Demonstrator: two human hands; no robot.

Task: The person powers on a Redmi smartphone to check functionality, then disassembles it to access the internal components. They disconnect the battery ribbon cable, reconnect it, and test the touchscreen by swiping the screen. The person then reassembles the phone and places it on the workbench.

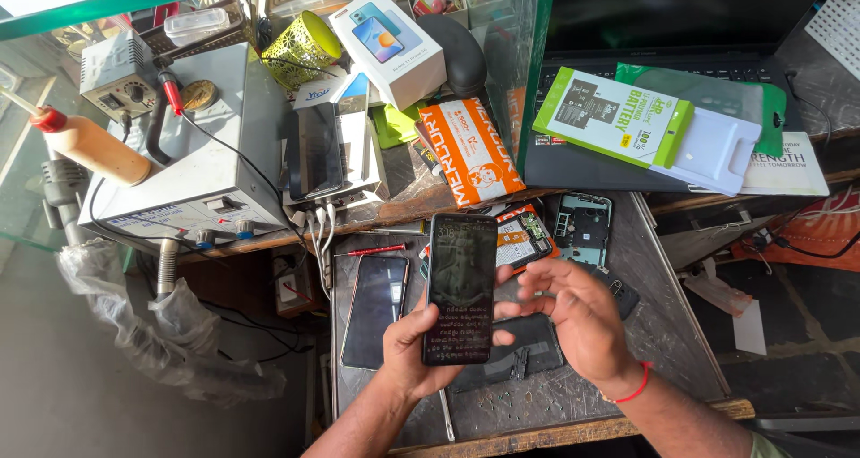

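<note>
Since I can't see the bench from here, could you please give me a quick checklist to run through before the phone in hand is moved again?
1. Left hand has a firm grip on the smartphone: ok, fingers wrap its lower edge.
2. Right hand off the phone: ok, hovering beside it, fingers spread.
3. Screen lit: ok, it shows an image and text.
4. Screen free of cracks: cannot tell.
5. Room on the work mat: not ok; a second phone, an opened phone body and a red screwdriver crowd it.

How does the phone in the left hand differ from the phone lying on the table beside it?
The held phone is lifted in the left hand, its screen lit with an image and text. The lying phone rests flat on the table, untouched, its screen dark. Both are slim dark slabs, screen up.
</note>
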